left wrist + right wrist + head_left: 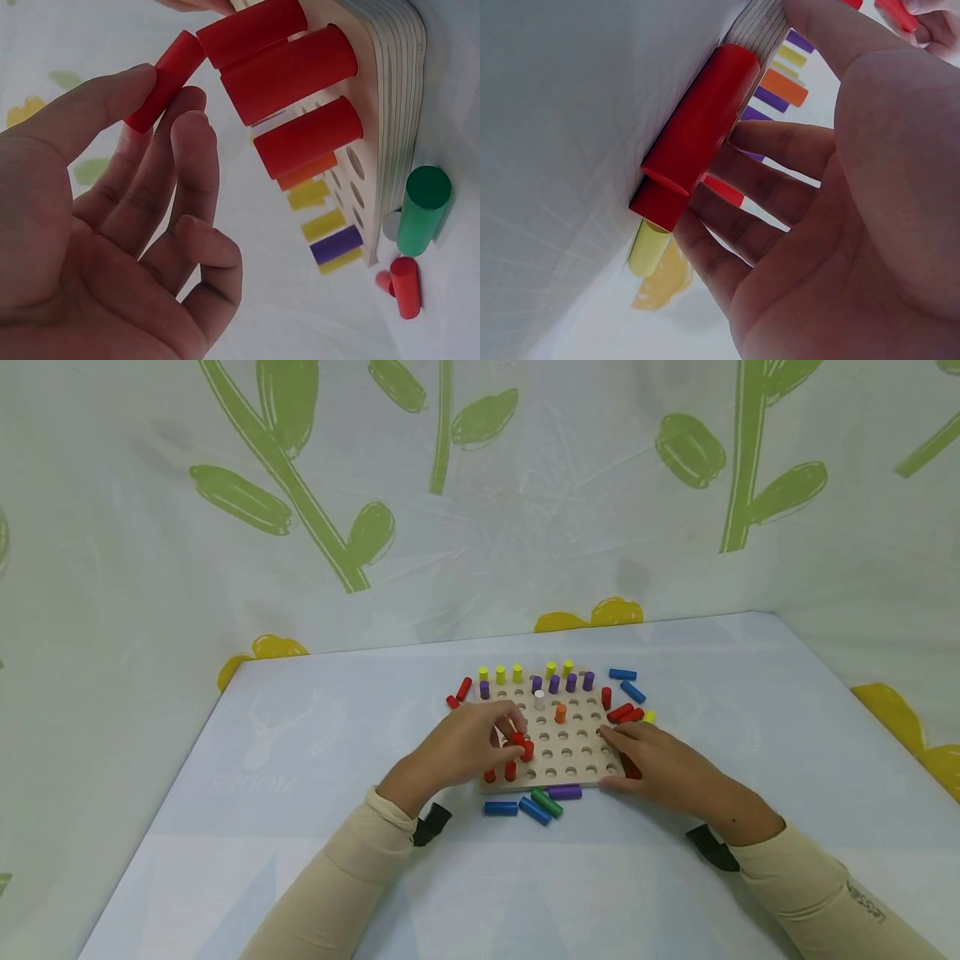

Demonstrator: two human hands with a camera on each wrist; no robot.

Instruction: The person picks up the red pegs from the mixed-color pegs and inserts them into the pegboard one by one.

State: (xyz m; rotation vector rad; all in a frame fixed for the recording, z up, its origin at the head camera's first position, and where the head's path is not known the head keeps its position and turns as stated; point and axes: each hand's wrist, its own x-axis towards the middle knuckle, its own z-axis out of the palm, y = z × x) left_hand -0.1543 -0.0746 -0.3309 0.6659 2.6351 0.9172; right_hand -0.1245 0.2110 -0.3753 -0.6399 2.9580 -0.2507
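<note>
A wooden pegboard [581, 762] with rows of round holes lies on the table. My left hand [467, 741] is over its near left part, pinching a red peg [166, 82] between thumb and fingertips. In the left wrist view that peg is tilted, its upper end close to the top of a standing red peg [251, 31]. More red pegs [511, 771] stand at the near left corner. My right hand [660, 770] rests along the board's right side, fingers extended against the edge and thumb at the near corner, beside a loose red peg [703, 120].
Yellow pegs [517, 674] and purple pegs [572, 682] stand along the far rows, with a white peg [539, 700] and an orange peg [561, 714] nearer. Loose blue pegs [501, 808], a green peg [547, 802] and a purple peg lie before the board; others lie around its sides.
</note>
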